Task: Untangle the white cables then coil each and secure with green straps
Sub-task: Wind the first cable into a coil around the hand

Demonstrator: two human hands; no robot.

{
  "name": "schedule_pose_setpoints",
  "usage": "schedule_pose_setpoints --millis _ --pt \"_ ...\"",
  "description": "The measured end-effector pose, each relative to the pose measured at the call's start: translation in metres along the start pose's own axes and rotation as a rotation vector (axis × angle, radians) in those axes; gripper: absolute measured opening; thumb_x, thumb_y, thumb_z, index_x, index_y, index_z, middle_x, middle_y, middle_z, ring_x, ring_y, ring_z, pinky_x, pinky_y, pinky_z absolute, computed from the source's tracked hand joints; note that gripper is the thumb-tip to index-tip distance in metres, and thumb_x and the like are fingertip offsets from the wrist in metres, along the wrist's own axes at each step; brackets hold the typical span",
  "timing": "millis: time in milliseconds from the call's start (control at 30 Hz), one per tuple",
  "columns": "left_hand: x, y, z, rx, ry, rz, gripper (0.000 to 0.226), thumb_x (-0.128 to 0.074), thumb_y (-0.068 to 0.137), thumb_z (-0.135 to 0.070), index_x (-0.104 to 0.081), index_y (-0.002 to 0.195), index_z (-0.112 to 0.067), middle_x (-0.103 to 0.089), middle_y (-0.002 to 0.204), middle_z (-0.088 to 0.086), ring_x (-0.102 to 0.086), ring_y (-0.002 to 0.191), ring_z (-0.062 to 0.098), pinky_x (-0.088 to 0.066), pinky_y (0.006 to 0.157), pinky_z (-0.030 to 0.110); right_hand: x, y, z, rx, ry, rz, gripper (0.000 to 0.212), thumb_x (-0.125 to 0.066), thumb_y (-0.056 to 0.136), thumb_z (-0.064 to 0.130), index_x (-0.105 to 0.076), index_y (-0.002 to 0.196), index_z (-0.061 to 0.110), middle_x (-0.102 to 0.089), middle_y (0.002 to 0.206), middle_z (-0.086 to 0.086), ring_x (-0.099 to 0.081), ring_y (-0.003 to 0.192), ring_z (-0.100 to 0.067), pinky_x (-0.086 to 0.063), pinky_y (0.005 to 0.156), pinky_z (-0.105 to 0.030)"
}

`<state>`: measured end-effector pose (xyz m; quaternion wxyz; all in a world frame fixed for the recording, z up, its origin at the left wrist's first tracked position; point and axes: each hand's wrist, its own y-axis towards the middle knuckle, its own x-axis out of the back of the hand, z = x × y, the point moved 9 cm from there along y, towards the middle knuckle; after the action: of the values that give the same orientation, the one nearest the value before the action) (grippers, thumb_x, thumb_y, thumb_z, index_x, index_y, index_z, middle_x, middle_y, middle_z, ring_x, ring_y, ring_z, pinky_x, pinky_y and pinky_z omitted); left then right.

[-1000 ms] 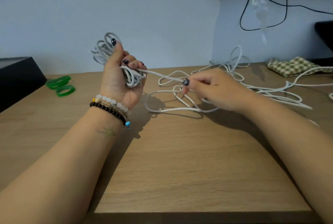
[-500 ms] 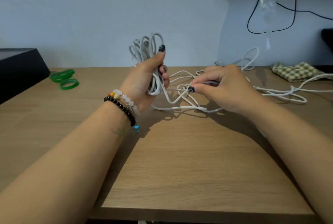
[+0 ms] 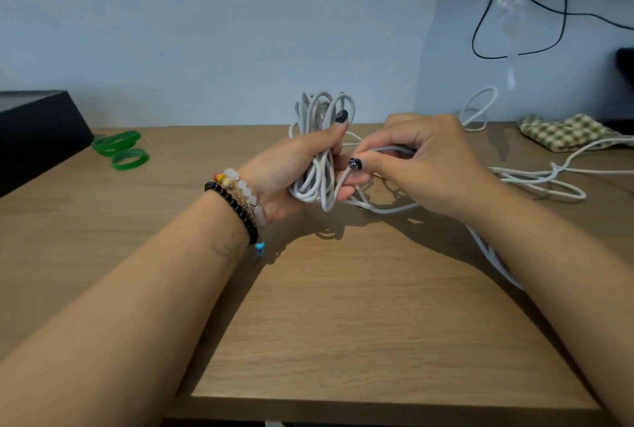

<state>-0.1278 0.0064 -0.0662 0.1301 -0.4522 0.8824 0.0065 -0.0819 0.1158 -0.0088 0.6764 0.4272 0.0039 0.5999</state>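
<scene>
beaded bracelets (image 3: pixel 240 200), dark nail polish (image 3: pixel 354 163)

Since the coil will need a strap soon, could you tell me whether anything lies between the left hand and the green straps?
Nothing visible does: only bare table lies between the left hand, which holds the coil, and the green straps to its left.

The near half of the desk (image 3: pixel 343 341) lies bare between the two forearms, open for a hand to pass. Loose white cable (image 3: pixel 535 183) sprawls across the right side and trails off the right edge, blocking a low sweep there. The green straps (image 3: pixel 120 150) lie at far left, just beside a black box (image 3: pixel 37 135). A checked cloth (image 3: pixel 562 131) sits far right.
</scene>
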Motion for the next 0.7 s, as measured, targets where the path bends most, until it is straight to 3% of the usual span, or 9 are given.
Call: schedule_pose_setpoints --millis 100,200,333,433,567,700 --pt "-0.005 0.000 0.005 0.031 0.097 0.052 0.033 -0.052 0.094 -0.034 -0.060 0.095 -0.002 -0.068 0.067 0.006 -0.066 0.053 0.010 -0.054 0.046 0.020 0.002 -0.001 -0.001 -0.008 -0.006 -0.006 0.012 -0.077 0.078 0.012 -0.077 0.078 0.025 -0.063 0.067 0.008 -0.055 0.062 -0.003 -0.041 0.060 -0.015" --pt "-0.008 0.003 0.007 0.021 0.152 0.090 0.026 -0.051 0.095 -0.031 -0.062 0.089 -0.009 -0.066 0.066 0.000 -0.060 0.051 0.006 -0.049 0.044 0.018 0.010 0.001 -0.002 -0.003 -0.027 -0.036 0.010 -0.078 0.077 0.012 -0.077 0.080 0.021 -0.065 0.069 0.015 -0.059 0.065 0.002 -0.041 0.061 -0.010" --pt "-0.007 0.003 0.006 0.001 0.177 0.116 0.017 -0.060 0.081 -0.030 -0.059 0.085 -0.013 -0.057 0.060 -0.002 -0.051 0.045 0.006 -0.045 0.042 0.018 0.013 0.001 -0.006 -0.043 -0.039 -0.046 0.006 -0.080 0.075 0.017 -0.078 0.079 0.021 -0.071 0.072 0.008 -0.066 0.070 -0.007 -0.053 0.064 -0.025" --pt "0.004 0.005 -0.003 -0.089 0.134 0.041 0.014 -0.063 0.083 -0.025 -0.058 0.078 -0.014 -0.052 0.056 -0.003 -0.046 0.043 0.008 -0.042 0.043 0.021 0.017 0.002 -0.013 -0.059 -0.027 -0.068 0.008 -0.080 0.075 0.025 -0.078 0.077 0.017 -0.069 0.065 -0.002 -0.059 0.059 -0.008 -0.047 0.058 -0.028" --pt "0.019 0.007 -0.020 -0.264 -0.081 -0.092 0.021 -0.057 0.093 -0.021 -0.049 0.073 -0.017 -0.047 0.053 -0.006 -0.042 0.041 0.006 -0.040 0.042 0.020 0.034 0.004 -0.025 -0.089 -0.049 -0.131 0.017 -0.078 0.080 0.028 -0.076 0.076 0.012 -0.059 0.057 -0.002 -0.041 0.050 -0.003 -0.032 0.050 -0.015" --pt "0.032 0.002 -0.033 -0.363 -0.235 -0.187 0.026 -0.051 0.098 -0.017 -0.046 0.072 -0.018 -0.043 0.049 -0.008 -0.038 0.041 0.005 -0.037 0.042 0.017 0.040 0.007 -0.032 -0.052 -0.270 -0.149 0.005 -0.075 0.081 0.018 -0.076 0.080 0.014 -0.064 0.066 0.003 -0.049 0.055 -0.006 -0.037 0.057 -0.015"
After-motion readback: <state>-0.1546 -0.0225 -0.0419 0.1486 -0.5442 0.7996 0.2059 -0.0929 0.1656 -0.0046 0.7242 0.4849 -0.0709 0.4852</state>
